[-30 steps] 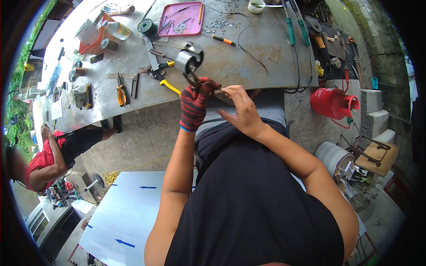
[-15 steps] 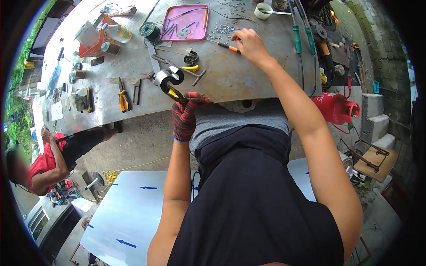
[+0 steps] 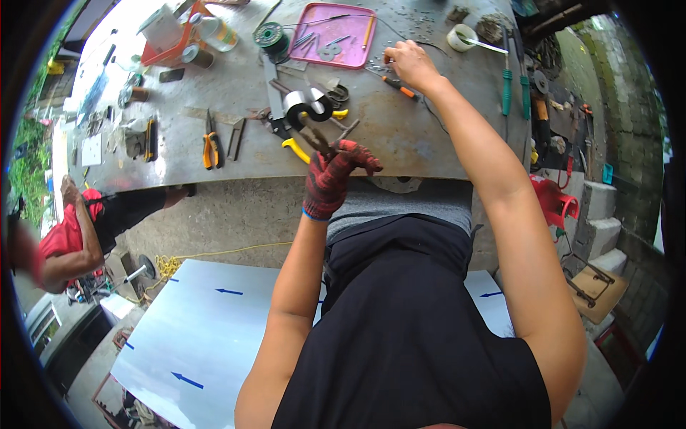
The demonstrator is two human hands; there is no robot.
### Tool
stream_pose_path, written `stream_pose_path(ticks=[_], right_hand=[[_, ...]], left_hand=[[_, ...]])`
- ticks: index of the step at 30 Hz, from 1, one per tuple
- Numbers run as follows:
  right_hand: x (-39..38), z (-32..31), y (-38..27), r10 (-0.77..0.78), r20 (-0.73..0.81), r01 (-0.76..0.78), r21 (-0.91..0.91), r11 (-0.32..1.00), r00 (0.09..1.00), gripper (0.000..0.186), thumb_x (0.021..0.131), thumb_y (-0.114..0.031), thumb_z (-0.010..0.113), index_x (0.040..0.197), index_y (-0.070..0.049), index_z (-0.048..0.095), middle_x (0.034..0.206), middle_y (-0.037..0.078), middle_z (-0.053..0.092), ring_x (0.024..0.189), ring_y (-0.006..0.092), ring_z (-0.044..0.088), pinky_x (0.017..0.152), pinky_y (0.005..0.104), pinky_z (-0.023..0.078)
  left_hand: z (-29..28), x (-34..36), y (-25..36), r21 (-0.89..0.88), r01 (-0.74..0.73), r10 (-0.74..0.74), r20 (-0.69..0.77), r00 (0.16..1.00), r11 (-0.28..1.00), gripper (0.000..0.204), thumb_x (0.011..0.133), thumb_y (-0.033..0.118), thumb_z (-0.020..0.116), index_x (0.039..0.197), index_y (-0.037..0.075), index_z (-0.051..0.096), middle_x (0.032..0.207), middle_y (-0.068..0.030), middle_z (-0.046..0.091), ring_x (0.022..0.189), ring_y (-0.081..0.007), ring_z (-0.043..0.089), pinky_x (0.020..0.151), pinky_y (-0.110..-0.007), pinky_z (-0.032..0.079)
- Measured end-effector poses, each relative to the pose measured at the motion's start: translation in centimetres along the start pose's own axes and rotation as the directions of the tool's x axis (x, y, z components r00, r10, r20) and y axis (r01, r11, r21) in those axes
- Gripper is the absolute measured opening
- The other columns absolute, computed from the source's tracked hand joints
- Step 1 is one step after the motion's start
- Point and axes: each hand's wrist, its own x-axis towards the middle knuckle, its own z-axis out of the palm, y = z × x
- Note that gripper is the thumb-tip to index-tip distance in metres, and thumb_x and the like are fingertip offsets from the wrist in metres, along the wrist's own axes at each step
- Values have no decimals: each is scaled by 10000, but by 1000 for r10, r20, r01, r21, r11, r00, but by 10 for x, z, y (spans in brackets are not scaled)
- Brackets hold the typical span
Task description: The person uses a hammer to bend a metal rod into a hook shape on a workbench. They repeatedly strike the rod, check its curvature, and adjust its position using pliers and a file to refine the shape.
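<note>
My left hand (image 3: 330,177), in a red and black knit glove, is held up over the near edge of the grey metal workbench (image 3: 421,146). It grips a dark plier-like tool (image 3: 319,141) that points away from me. My bare right hand (image 3: 409,63) is stretched far across the bench, fingertips down among small metal bits just right of a pink tray (image 3: 336,56). An orange-handled screwdriver (image 3: 398,88) lies just under that hand. I cannot see whether the fingers pinch anything.
A silver tape roll (image 3: 307,104) and yellow-handled snips (image 3: 296,148) lie just beyond my left hand. Orange pliers (image 3: 209,146), a green wire spool (image 3: 271,36) and green-handled tools (image 3: 506,80) are on the bench. A person in red (image 3: 68,236) crouches at left. A white sheet (image 3: 207,329) lies on the floor.
My right hand left the spot beside my left hand and reached across the bench to the small parts by the pink tray. My left hand kept the tool, shifting slightly.
</note>
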Motion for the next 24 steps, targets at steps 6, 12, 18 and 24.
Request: stream_pose_path(ticks=[6, 12, 18, 24], right_hand=[[2, 4, 4, -18, -23, 19, 32, 999, 1000, 105, 914, -129, 658, 1011, -114, 693, 1052, 112, 666, 1100, 322, 602, 950, 441, 500], [-13, -15, -6, 41, -275, 30, 249, 968, 961, 100, 900, -118, 687, 984, -64, 689, 1007, 117, 671, 1026, 307, 618, 903, 428, 500], [-101, -157, -125, 8, -508, 248, 434, 866, 862, 162, 834, -68, 756, 970, -48, 671, 928, 94, 647, 859, 271, 593, 748, 390, 483], [-135, -196, -187, -341, -584, 496, 124, 859, 737, 259, 739, -20, 812, 957, -75, 683, 1003, 57, 604, 921, 274, 554, 809, 410, 446]], left_hand=[[11, 10, 3, -147, -1, 9, 57, 998, 989, 399, 965, 352, 719, 1034, -37, 664, 926, -200, 738, 883, -296, 721, 833, -419, 577], [24, 17, 3, -13, -70, 71, 57, 996, 997, 322, 997, 293, 693, 992, -29, 694, 942, -173, 748, 892, -249, 709, 825, -393, 558], [27, 30, -13, 18, -153, 153, 40, 987, 988, 300, 996, 280, 706, 1062, -12, 688, 982, -134, 748, 915, -206, 695, 835, -364, 551], [56, 55, -12, 290, -434, 460, -26, 888, 853, 346, 942, 298, 760, 1164, 42, 689, 1007, -47, 729, 987, -117, 652, 855, -305, 528]])
